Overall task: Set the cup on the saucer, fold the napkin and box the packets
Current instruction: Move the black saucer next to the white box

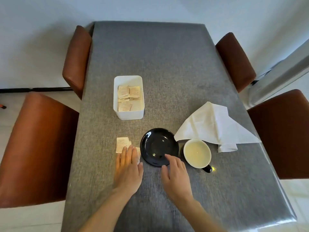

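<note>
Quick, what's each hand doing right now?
Left hand: open, flat on the packets.
Right hand: open, fingertips on the saucer, holding nothing.

Left hand (127,166) covers part of loose packets (122,144); packet print unreadable; forearms cut by bottom edge.

A home dining room: a cloth-covered surface (167,67) ringed by four brown leather chairs (38,148), pale walls and tiled floor.

Grey desk (167,67) carries a white box (128,113), loose packets (122,144), black saucer (158,146), cup (197,153) and crumpled napkin (215,126)
</note>
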